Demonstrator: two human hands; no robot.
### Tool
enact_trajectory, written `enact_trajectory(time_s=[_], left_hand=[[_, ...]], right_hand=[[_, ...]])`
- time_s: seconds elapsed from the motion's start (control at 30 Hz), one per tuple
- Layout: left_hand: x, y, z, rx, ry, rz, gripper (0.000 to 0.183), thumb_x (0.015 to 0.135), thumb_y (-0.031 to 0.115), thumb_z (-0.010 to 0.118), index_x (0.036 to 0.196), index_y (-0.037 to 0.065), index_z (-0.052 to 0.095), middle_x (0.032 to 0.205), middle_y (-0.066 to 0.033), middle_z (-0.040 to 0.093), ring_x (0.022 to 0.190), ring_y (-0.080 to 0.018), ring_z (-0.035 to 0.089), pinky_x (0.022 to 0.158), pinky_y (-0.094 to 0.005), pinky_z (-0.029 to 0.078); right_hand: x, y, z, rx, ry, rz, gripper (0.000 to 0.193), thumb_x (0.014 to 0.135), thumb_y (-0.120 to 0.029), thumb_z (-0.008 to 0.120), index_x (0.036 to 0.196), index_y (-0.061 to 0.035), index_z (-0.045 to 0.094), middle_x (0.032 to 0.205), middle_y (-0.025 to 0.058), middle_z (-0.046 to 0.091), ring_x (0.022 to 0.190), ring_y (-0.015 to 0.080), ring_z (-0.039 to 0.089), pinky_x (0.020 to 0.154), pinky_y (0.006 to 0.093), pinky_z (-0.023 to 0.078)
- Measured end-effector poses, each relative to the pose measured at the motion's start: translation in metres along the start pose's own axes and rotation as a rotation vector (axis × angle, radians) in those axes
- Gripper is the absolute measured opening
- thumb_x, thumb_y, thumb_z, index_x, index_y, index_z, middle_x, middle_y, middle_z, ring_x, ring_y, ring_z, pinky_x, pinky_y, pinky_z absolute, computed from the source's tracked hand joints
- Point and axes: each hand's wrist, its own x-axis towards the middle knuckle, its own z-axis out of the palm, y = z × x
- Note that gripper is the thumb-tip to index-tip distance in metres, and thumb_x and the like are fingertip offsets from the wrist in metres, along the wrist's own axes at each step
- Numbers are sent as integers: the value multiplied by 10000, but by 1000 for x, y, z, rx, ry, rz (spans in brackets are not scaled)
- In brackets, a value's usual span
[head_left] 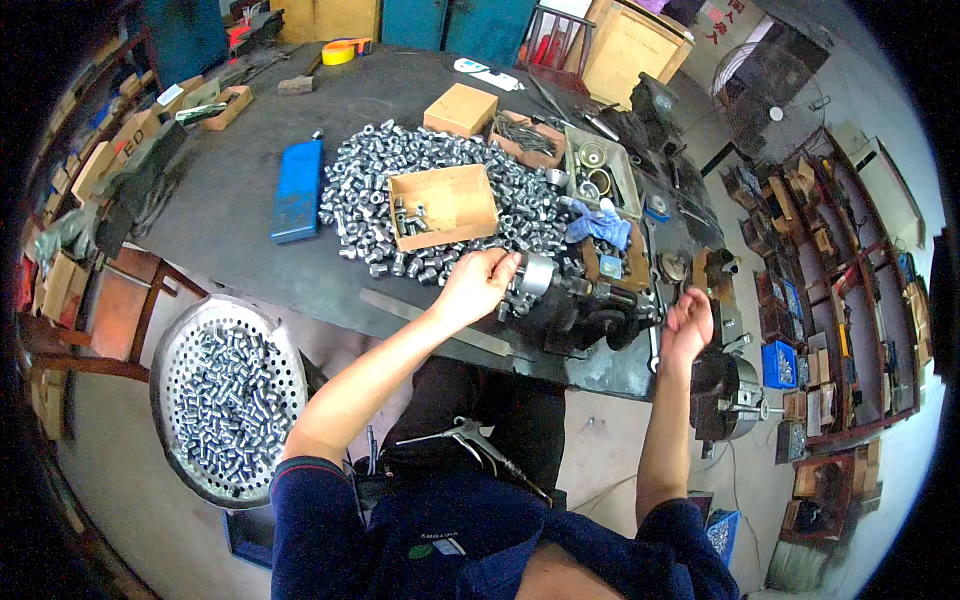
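My left hand (480,284) is at the table's front edge, its thumb and fingers pinched together against the face of a round silver metal chuck (537,274). Whatever sits between those fingertips is too small or hidden to name. The chuck belongs to a dark bench-mounted device (600,318). Beyond the device's right end, my right hand (687,325) is held up with its fingers curled, near an upright metal lever (655,340); anything inside them is hidden. Behind my left hand spreads a heap of short metal fittings (370,190), with an open cardboard box (460,205) holding a few of them.
A perforated metal basin (165,400) full of fittings stands low at the left. On the dark table (220,200) lie a blue box (298,190), a closed carton (460,108), a blue glove (600,225) and a parts tray (625,190). An air gun (465,432) hangs before me. Shelves (850,300) line the right.
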Motion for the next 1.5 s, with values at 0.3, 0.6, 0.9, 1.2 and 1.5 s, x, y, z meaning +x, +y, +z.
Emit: enact_trajectory(time_s=[0.3, 0.6, 0.9, 1.2, 1.5], left_hand=[[-3, 20, -9, -27, -20, -97, 371, 862, 298, 438, 640, 5, 487, 428, -57, 444, 367, -135, 472, 393, -288, 378], [48, -29, -77, 940, 170, -8, 348, 779, 336, 502, 736, 5, 601, 599, -163, 577, 585, -316, 589, 542, -395, 472], [42, -24, -129, 778, 291, 11, 270, 759, 232, 537, 923, 18, 549, 752, -187, 595, 749, -327, 581, 653, -403, 458], [-184, -57, -251, 894, 53, -452, 256, 675, 203, 596, 871, 39, 600, 728, -175, 594, 704, -299, 592, 638, -376, 456], [-238, -150, -214, 1144, 250, -621, 187, 629, 205, 653, 715, 65, 565, 703, -135, 589, 650, -298, 582, 586, -388, 458]], right_hand=[[-16, 95, -81, -97, 315, 359, 166, 787, -191, 466, 785, -41, 538, 643, -1, 484, 434, 90, 377, 347, 208, 271], [36, 24, 14, -74, 92, 132, 159, 795, -108, 425, 813, -9, 548, 582, -4, 455, 442, 57, 366, 362, 193, 252], [-49, 2, -32, 41, -40, 87, 176, 840, -189, 441, 878, -30, 504, 645, -9, 410, 467, 48, 286, 386, 177, 222], [-47, 68, -70, -11, 146, 332, 182, 846, -131, 399, 905, 19, 483, 659, 18, 455, 446, 69, 317, 383, 193, 261], [-44, 65, -74, 23, 69, 353, 213, 816, -100, 383, 938, 47, 477, 680, 27, 449, 449, 66, 302, 386, 186, 247]])
